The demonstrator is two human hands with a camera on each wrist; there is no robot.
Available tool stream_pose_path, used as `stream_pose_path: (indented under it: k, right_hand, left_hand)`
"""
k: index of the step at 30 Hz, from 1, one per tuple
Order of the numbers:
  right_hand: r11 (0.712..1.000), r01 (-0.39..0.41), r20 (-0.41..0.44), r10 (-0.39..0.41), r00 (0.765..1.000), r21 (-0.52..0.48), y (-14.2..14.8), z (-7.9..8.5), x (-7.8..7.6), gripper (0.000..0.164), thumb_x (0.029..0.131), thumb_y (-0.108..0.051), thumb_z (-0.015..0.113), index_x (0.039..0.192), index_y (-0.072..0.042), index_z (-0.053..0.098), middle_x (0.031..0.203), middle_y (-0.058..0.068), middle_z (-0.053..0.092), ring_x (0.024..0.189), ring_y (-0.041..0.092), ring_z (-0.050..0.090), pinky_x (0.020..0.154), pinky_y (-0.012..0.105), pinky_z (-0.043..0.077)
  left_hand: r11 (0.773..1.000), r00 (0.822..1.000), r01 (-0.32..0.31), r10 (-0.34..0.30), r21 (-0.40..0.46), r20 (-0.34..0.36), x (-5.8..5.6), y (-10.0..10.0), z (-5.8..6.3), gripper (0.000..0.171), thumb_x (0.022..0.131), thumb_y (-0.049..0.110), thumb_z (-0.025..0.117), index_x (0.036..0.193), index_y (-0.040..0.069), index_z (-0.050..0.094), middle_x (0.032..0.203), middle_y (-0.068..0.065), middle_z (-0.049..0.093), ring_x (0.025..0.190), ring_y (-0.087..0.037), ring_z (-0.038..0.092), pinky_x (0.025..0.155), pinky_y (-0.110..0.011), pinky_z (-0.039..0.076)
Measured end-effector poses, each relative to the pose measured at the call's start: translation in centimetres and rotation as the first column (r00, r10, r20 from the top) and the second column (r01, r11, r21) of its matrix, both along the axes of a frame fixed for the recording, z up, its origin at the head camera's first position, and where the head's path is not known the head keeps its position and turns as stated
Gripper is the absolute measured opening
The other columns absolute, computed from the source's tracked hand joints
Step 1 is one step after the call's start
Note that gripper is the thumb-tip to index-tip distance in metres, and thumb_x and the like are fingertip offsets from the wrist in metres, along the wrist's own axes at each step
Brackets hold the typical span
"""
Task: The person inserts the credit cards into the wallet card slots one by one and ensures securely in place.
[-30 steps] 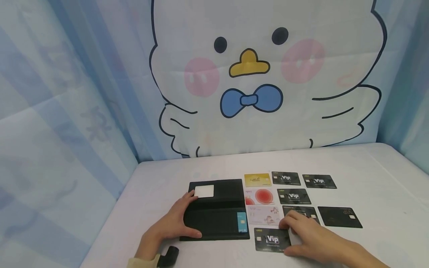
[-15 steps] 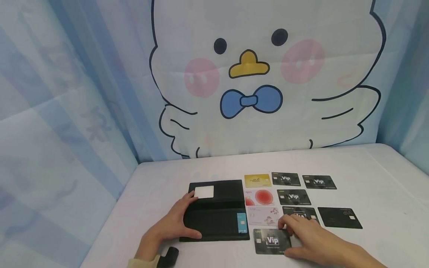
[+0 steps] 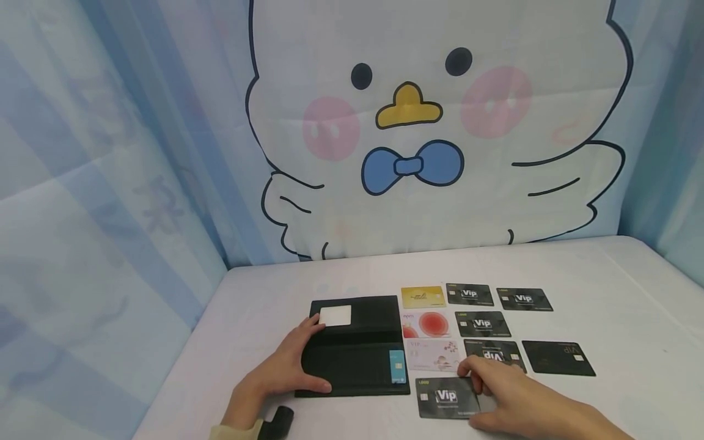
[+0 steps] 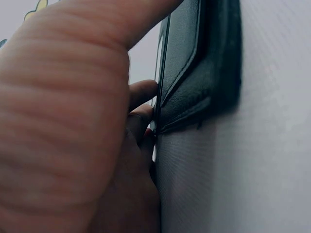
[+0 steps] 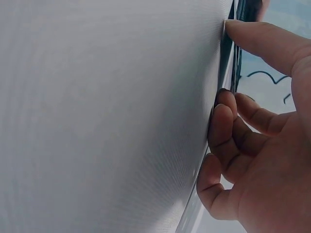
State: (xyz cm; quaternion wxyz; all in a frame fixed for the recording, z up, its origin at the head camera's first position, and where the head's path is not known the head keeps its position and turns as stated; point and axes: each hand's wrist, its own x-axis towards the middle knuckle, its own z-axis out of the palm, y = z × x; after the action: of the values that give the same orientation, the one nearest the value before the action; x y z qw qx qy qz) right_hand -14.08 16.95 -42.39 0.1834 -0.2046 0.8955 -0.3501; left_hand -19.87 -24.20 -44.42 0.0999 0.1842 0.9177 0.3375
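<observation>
A black wallet (image 3: pixel 352 365) lies unfolded on the table, with a white card (image 3: pixel 335 315) in its upper left and a blue card (image 3: pixel 397 366) at its lower right. My left hand (image 3: pixel 288 360) rests spread on its left side, the thumb along the near edge and the fingertips by the white card. In the left wrist view the wallet (image 4: pixel 182 53) stands close past the thumb. Right of the wallet, my right hand (image 3: pixel 508 391) holds the right end of a black Vip card (image 3: pixel 447 398) by its edges, index fingertip at one corner and thumb at the other.
Beyond the held card lie a pale pink VIP card (image 3: pixel 432 355), a red-and-white card (image 3: pixel 426 324) and a gold card (image 3: pixel 423 297). Several black Vip cards (image 3: pixel 483 324) fill columns to their right, with a plain black VIP card (image 3: pixel 558 357) outermost. A printed curtain (image 3: pixel 407 214) hangs behind.
The Vip card under my right hand has shifted very slightly toward me, and my right fingers with it. My left hand and the wallet stay put.
</observation>
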Motion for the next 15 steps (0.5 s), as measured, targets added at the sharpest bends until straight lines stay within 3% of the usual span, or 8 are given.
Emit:
stream_pose_path:
  k: [8, 15]
  right_hand:
    - [0.995, -0.076, -0.117, 0.068, 0.991, -0.065, 0.47, -0.19, -0.15, 0.053, 0.078, -0.028, 0.087, 0.118, -0.008, 0.059, 0.087, -0.005, 0.052, 0.080, 0.006, 0.050, 0.066, 0.025, 0.043]
    - [0.994, -0.072, -0.175, 0.057, 0.983, -0.083, 0.72, 0.34, -0.56, 0.055, 0.078, -0.029, 0.088, 0.119, -0.007, 0.060, 0.091, -0.006, 0.052, 0.083, 0.006, 0.050, 0.068, 0.024, 0.044]
  left_hand:
    - [1.000, 1.000, -0.007, 0.007, -0.005, 0.008, 0.09, -0.13, -0.17, 0.112, 0.066, 0.051, 0.092, 0.155, 0.010, 0.037, 0.166, -0.008, 0.020, 0.152, -0.036, 0.011, 0.115, -0.065, 0.018]
    - [1.000, 1.000, 0.004, -0.004, -0.002, -0.003, 0.04, -0.03, 0.03, 0.111, 0.067, 0.050, 0.092, 0.155, 0.009, 0.037, 0.166, -0.009, 0.021, 0.152, -0.037, 0.012, 0.115, -0.065, 0.018]
